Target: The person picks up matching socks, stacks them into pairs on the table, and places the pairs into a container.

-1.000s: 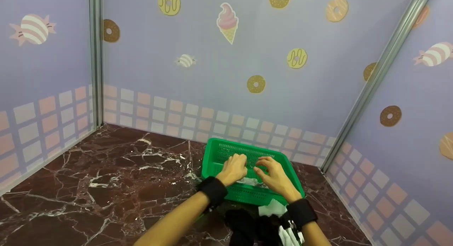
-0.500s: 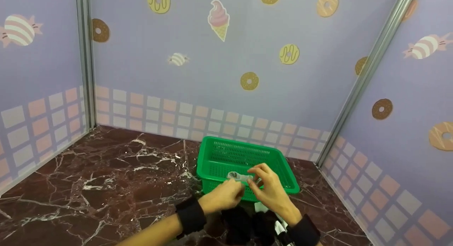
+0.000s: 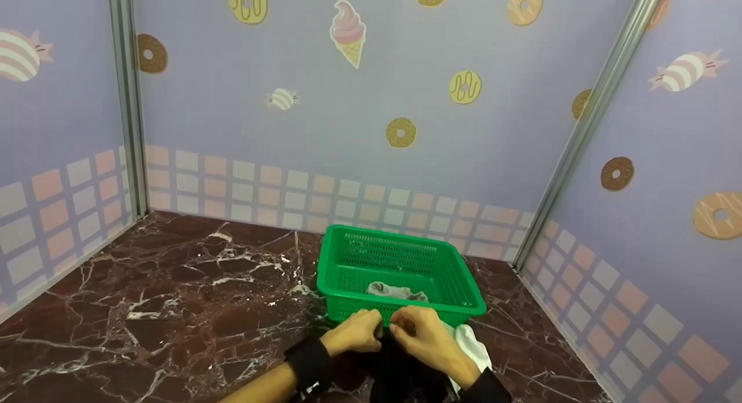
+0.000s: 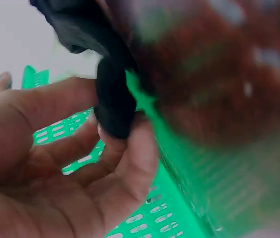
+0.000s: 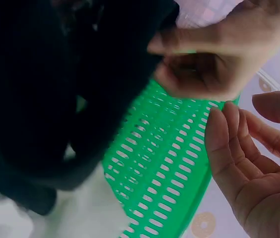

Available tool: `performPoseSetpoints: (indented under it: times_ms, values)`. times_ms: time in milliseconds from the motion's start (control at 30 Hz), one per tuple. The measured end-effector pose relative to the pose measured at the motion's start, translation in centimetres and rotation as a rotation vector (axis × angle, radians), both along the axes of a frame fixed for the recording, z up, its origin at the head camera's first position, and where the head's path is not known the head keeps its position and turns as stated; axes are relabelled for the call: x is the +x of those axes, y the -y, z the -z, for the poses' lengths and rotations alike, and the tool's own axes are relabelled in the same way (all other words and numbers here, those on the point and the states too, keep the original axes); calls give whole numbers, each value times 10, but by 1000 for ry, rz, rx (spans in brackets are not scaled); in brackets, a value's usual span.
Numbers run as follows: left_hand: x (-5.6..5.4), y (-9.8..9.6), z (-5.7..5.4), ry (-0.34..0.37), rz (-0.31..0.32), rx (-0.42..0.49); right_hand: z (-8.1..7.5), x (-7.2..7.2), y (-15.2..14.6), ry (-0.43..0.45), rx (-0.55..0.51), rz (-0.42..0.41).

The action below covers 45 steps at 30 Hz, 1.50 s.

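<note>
Black, limp, elongated cloth [image 3: 391, 368] lies on the near side of the basket, with its upper end between the two hands and its length running, as seen from the head, down towards 6 o'clock. The left hand [image 3: 356, 331] pinches a narrow fold of it between thumb and fingers, and the cloth falls away from there towards about 5 o'clock. The right hand [image 3: 426, 342] has its fingers loosely extended, with a gap to the thumb, and grips nothing; from it the cloth lies at about 8 o'clock, so the left hand is the nearer. What seems to matter most is that the green, rectangular, slotted plastic basket [image 3: 328, 264] sits at about 1 o'clock from the left hand, its near rim just beyond. Inside lies a crumpled grey-white fabric piece [image 3: 397, 291], while a smooth white fabric piece [image 3: 472, 345] lies at 3 o'clock from the right hand, on the dark red, marble-patterned desk [image 3: 203, 310]
</note>
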<state>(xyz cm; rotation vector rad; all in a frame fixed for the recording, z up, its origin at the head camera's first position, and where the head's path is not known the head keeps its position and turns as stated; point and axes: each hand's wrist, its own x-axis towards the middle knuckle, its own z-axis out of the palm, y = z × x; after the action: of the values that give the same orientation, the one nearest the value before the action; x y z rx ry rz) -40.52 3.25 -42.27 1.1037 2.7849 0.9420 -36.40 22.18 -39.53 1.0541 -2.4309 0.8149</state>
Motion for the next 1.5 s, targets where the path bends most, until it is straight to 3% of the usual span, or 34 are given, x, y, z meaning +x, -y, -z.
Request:
performPoseSetpoints:
  times_ms: [133,300,467,633,700,867,1033,1167,1333,1500]
  values:
    - [7,4,-12,0,-20,87,5,5,0,95,-39,7]
    - [23,0,-39,-52,-9,185,1,17,0,254,-132,63]
    - [43,-4,-61,-164,96,364,-15,34,-2,332,-245,95]
    - [59,-3,-73,-100,243,410,-28,44,-8,429,-399,-32]
    - [64,-2,-74,-81,286,386,-29,46,-11,417,-412,-63]
    - [67,-3,-76,-155,342,352,-29,49,-18,302,-367,-58]
    - [65,-2,-77,-204,284,332,-33,54,-25,211,-277,-5]
    - [56,1,-73,-29,292,269,-42,61,-27,176,-270,7]
    - [44,1,-67,179,425,270,-52,74,-28,157,-334,-3]
    - [41,7,-67,350,535,303,-54,86,-37,66,-419,73]
